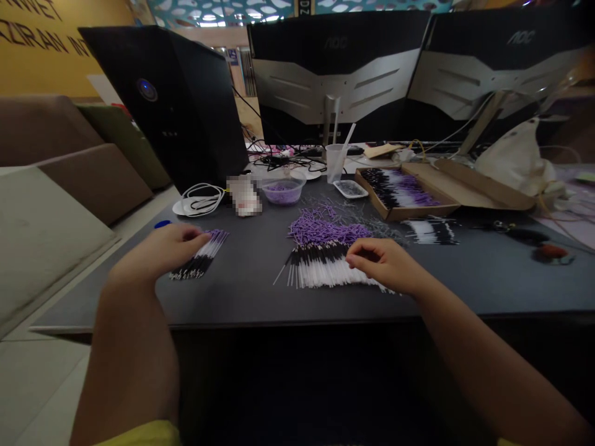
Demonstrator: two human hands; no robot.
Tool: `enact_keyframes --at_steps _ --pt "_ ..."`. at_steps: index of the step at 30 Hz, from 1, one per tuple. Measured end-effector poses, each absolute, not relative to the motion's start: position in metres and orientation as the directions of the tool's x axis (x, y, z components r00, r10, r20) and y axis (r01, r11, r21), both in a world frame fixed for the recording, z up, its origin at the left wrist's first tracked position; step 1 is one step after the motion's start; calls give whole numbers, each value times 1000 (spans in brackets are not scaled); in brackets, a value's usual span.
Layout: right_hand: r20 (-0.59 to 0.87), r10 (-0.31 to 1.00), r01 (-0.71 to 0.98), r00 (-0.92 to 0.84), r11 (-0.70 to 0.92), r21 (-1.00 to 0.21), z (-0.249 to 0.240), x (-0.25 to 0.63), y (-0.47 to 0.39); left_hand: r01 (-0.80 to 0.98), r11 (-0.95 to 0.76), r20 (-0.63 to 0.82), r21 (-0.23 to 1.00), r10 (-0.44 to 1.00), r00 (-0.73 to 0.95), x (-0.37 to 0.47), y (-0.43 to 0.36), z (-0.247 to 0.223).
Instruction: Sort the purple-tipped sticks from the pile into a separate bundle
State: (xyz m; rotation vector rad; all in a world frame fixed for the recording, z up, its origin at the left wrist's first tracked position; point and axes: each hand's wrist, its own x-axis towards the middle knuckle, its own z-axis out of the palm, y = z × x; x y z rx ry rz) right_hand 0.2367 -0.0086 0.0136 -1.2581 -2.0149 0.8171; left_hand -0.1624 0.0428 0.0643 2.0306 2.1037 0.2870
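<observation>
Landmark: the wide row of thin black-and-white sticks (320,266), lying side by side on the dark grey counter (255,303), black ends away from the person, white ends toward them.

Right hand (383,260) is over the right part of the row, fingers curled, thumb tip and fingertips close together, narrow. Can't tell if a stick is between them.

Left hand (160,251) is well left of the row, over a smaller batch of thin sticks in purple, white and black (199,263). Thumb and fingers bunched, narrow gap at most. Grip hidden from here, so can't tell if it holds one. Batch lies slanted, purple ends far, black ends near.

Heap of small purple pieces (325,226) sits right behind the row, up against its black ends. Loose small grey pieces (381,228) scatter behind the row's right side.

Further behind the row: translucent bowl (302,184) with purple pieces in it, small white tray (354,196) with dark bits, translucent cup (333,167) with a white straw standing in it.

Right of the row: short black-and-white sticks (428,231) in a loose bunch; behind them an open brown cardboard box (413,212) with black, white and purple sticks inside.
</observation>
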Motion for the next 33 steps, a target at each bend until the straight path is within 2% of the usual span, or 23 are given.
enact_keyframes --at_steps 2,5,9,13,16,20,23,29,33 --pt "209 928 541 -310 352 -763 13 242 -4 964 -77 -6 254 997 81 -127 35 62" --pt "282 936 617 -212 352 -704 8 256 9 939 -228 -85 257 963 257 -79 30 45" --pt "393 916 768 -77 306 -563 -5 285 31 951 -281 -195 131 933 303 -45 33 16" --pt "389 921 809 3 227 -543 -16 303 45 947 -319 -223 22 922 316 -35 32 6" --pt "366 927 819 -77 268 -508 -22 304 48 944 -328 -221 -15 922 317 -31 29 6" --pt "366 902 870 -229 358 -339 -30 303 51 954 -294 -210 -58 938 276 -30 24 6" --pt "351 907 910 -232 330 -251 -33 303 52 963 -247 -248 -109 945 214 -33 20 7" --pt "308 922 936 -233 298 -185 -30 301 49 967 -224 -306 -125 935 177 -39 19 11" --pt "340 908 920 -244 328 -214 -31 301 50 953 -265 -267 -144 938 221 -44 21 9"
